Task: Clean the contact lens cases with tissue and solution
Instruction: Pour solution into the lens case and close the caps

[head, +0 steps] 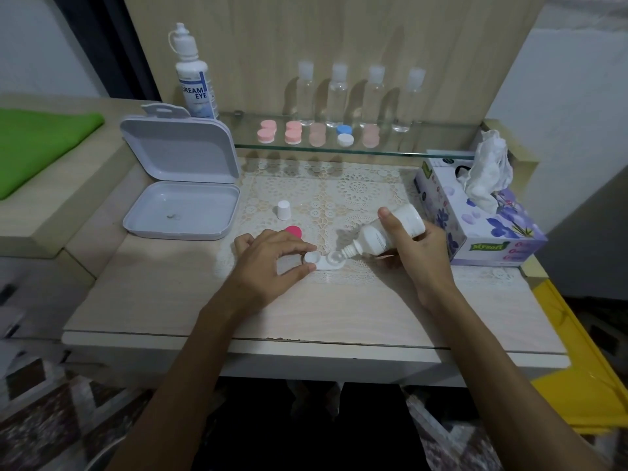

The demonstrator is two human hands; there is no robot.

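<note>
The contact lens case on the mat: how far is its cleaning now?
Done: bottle cap and pink lid lie off on the mat. In hand: left hand pinches the open lens case; right hand tips the solution bottle into one well. Left: wiping with tissue, and the cases on the shelf.

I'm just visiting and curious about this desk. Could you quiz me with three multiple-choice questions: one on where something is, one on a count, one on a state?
1. Where is the tissue box?
A. right side of the table
B. on the glass shelf
C. inside the plastic box

2. How many clear bottles stand on the glass shelf?
A. two
B. four
C. six

3. How is the small bottle in the right hand?
A. capped and upright
B. lying flat
C. tipped, nozzle at the lens case

Answers: 1 A, it stands by the right edge; 2 B, four in a row; 3 C, its loose cap stands apart.
</note>
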